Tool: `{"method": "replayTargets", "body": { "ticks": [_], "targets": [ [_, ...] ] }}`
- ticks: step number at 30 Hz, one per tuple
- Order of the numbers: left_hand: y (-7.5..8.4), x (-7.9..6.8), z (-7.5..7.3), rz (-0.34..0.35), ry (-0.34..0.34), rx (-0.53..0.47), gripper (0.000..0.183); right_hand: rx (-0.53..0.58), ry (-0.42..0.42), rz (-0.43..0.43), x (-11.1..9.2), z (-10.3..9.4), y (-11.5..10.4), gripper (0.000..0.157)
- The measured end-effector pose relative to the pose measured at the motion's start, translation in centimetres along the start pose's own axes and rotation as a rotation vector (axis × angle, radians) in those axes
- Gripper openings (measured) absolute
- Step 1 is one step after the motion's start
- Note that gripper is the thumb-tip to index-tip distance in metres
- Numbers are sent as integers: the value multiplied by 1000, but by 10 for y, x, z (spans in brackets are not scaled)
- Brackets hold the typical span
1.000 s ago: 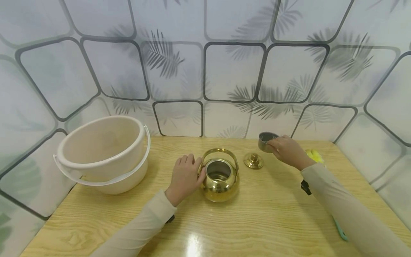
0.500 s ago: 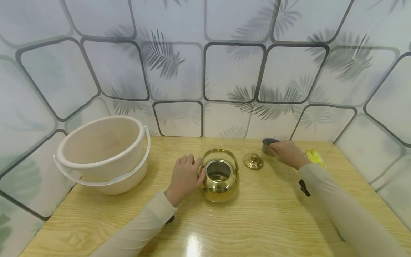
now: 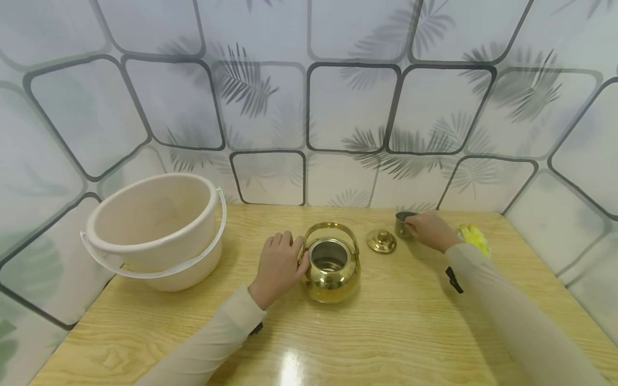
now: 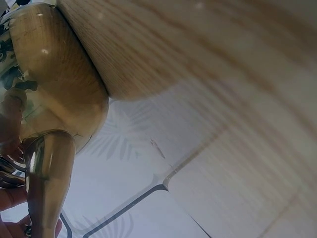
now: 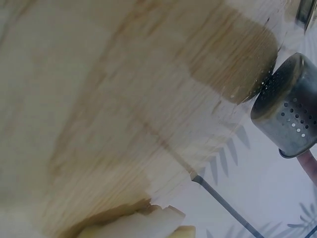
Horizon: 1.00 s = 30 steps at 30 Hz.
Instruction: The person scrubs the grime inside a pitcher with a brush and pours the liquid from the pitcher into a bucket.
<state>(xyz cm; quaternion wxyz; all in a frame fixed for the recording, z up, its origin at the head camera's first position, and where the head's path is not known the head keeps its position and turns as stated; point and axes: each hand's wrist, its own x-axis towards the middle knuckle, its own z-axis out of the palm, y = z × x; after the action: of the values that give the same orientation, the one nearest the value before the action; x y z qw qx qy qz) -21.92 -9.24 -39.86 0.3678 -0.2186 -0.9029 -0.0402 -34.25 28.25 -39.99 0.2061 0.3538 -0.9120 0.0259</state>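
A shiny gold kettle (image 3: 333, 287) stands uncovered on the wooden table, its arched handle raised. My left hand (image 3: 277, 265) holds it at its left side, the thumb against the body near the handle's base. In the left wrist view, fingertips (image 4: 12, 198) show behind the kettle's spout (image 4: 49, 173). My right hand (image 3: 432, 230) pinches the wall of a small steel tea strainer (image 3: 403, 225). Holes dot the strainer's side in the right wrist view, and its base is close over the table. Between kettle and strainer lies the gold lid (image 3: 381, 241), knob up.
A big off-white bucket (image 3: 193, 268) with its handle hanging down stands at the left. Something yellow (image 3: 473, 238) lies behind my right wrist. Patterned wall covering (image 3: 270, 177) encloses the table's back and sides.
My right hand has lowered the strainer and brought it slightly right, beside the lid. A teal thing by the right sleeve is now hidden. My left hand and the kettle have stayed put.
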Motion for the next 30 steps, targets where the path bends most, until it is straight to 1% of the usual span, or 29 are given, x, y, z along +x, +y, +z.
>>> {"method": "replayTargets", "body": {
  "ticks": [6,12,18,24,26,30],
  "targets": [
    [0,1,-1,-5,-10,-7,20,29,-54,40,-1,-1,-1,20],
    [-1,1,1,-4,-14,-9,21,57,-105,46,-4,-3,-4,12],
    [-1,0,1,0,2,3,20,74,-127,59,-9,0,-4,8],
    [-1,0,0,5,9,14,20,53,-111,34,-11,2,-5,5],
    [-1,0,1,4,9,14,20,18,-96,10,-12,4,-4,5],
    [-1,0,1,4,12,11,20,-76,-45,-53,-12,7,-3,10]
  ]
}}
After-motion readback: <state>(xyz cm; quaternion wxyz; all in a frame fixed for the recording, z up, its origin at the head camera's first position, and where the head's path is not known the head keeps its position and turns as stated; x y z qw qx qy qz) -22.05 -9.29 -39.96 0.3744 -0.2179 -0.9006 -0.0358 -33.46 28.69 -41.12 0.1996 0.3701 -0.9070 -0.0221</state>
